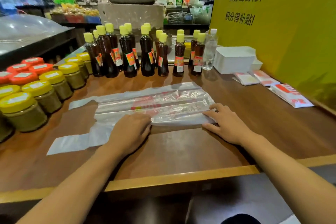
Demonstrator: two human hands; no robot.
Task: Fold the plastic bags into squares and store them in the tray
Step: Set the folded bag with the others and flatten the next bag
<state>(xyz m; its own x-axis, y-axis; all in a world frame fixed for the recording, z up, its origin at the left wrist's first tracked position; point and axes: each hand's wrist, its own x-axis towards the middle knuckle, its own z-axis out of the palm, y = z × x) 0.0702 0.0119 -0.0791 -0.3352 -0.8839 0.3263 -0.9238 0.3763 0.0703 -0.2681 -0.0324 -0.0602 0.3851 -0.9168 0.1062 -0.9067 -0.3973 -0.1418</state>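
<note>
Both hands on a plastic bag [154, 103] spread flat on the wooden counter [181, 151]

Left hand [131, 131] curled over the bag's near folded edge; right hand [227, 122] pinching its right end, fingers curled; hands apart; white tray [234, 59] far right, beside dark bottles [145, 54]; folded bags [263, 78] before it.
</note>
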